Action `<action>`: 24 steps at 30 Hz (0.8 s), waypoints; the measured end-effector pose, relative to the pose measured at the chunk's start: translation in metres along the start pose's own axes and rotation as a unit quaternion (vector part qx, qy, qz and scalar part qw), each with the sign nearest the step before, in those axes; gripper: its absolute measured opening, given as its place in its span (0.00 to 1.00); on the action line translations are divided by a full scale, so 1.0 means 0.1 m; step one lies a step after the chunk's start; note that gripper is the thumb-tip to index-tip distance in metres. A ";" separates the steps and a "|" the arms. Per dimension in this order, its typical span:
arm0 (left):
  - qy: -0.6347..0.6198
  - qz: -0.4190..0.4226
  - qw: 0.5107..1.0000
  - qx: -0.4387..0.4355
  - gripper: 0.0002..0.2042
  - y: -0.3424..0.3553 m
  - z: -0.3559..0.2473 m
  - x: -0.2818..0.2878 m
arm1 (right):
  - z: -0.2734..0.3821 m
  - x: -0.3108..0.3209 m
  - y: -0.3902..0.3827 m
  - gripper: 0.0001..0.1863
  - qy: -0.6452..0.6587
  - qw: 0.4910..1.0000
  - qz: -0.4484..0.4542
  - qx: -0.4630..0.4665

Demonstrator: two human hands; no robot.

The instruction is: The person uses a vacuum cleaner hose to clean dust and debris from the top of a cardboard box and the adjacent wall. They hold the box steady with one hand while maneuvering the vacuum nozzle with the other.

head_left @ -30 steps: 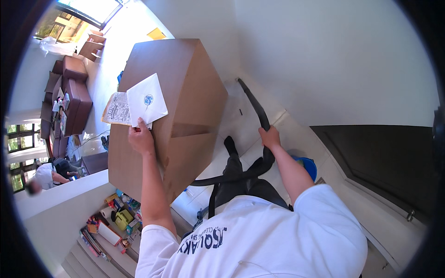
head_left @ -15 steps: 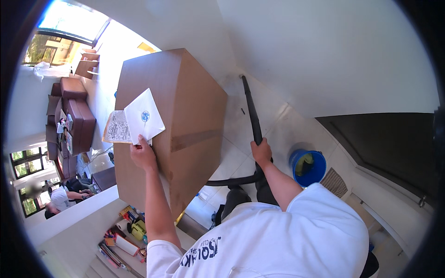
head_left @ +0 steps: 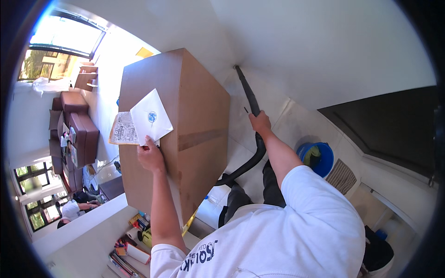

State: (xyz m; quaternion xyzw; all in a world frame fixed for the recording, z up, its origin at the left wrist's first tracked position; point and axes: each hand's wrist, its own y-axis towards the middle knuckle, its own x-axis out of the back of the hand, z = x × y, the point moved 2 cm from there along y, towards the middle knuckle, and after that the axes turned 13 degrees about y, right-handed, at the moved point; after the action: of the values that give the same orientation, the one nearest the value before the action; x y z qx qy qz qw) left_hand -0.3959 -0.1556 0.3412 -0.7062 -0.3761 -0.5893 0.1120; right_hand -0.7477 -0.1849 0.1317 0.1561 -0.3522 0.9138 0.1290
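My left hand [head_left: 151, 155] pinches a white envelope-like paper [head_left: 152, 116] with a blue round mark, along with a printed brown-edged paper [head_left: 124, 129] partly under it. Both papers are against a large cardboard box [head_left: 204, 102] that stands in front of me, a strip of tape across its side. On the right, my right hand [head_left: 260, 121] is wrapped round a black vacuum cleaner wand [head_left: 247, 90]. The wand's far end reaches the floor by the wall corner. From my grip, its black hose [head_left: 245, 169] curves back toward my legs and passes behind the box.
A blue bucket [head_left: 325, 160] with a yellowish cloth stands right of my arm, beside a striped mat [head_left: 342, 177]. A dark door panel [head_left: 389, 125] is at the right. Shelved household items [head_left: 134, 245] lie lower left. A brown sofa [head_left: 84, 129] and another person [head_left: 72, 211] are farther left.
My right hand and the wand have moved forward, with the wand's tip farther toward the wall corner. The hose now bends more upward. My left hand still holds the papers.
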 end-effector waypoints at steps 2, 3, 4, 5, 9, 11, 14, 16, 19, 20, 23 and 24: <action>-0.005 0.004 1.000 -0.004 0.18 -0.01 -0.02 0.03 | -0.12 0.13 -0.10 0.25 -0.002 0.999 -0.032 -0.010; -0.016 0.001 1.000 -0.007 0.17 -0.02 -0.05 0.06 | -0.17 0.17 -0.16 0.25 0.001 0.999 -0.042 -0.013; -0.027 -0.001 1.000 -0.010 0.17 -0.03 -0.08 0.08 | -0.23 0.21 -0.23 0.25 0.004 0.998 -0.053 -0.017; -0.025 0.004 1.000 -0.013 0.17 -0.04 -0.08 0.09 | -0.30 0.24 -0.30 0.25 0.007 0.998 -0.062 -0.019; -0.009 0.025 0.999 -0.027 0.18 -0.07 -0.10 0.11 | -0.52 0.36 -0.69 0.23 0.053 0.992 -0.109 -0.044; -0.016 0.045 0.998 -0.034 0.19 -0.06 -0.07 0.10 | -0.55 0.42 -0.93 0.21 0.090 0.986 -0.122 -0.064; -0.016 0.037 0.997 -0.061 0.19 -0.08 -0.06 0.09 | -0.65 0.51 -1.21 0.18 0.130 0.977 -0.165 -0.048; -0.028 0.045 0.996 -0.070 0.19 -0.06 -0.02 0.05 | -0.76 0.54 -1.38 0.16 0.169 0.973 -0.157 -0.026; -0.037 0.070 0.995 -0.060 0.19 -0.10 -0.04 0.09 | -0.81 0.65 -1.71 0.13 0.187 0.970 -0.153 0.008; -0.041 0.071 0.995 -0.059 0.19 -0.10 -0.02 0.11 | -0.78 0.69 -1.85 0.13 0.187 0.970 -0.153 0.022; -0.041 0.071 0.995 -0.060 0.19 -0.08 -0.03 0.16 | -0.66 0.73 -2.26 0.14 0.174 0.969 -0.158 0.080; -0.039 0.073 0.995 -0.061 0.18 -0.09 -0.03 0.16 | -0.63 0.71 -2.37 0.14 0.176 0.969 -0.153 0.078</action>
State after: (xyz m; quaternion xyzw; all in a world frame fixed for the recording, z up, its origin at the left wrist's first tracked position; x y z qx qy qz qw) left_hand -0.4043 -0.1447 0.3546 -0.7598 -0.2909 -0.5734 0.0965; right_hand -0.7430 0.0378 0.2571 0.0542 -0.2238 0.9209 0.3145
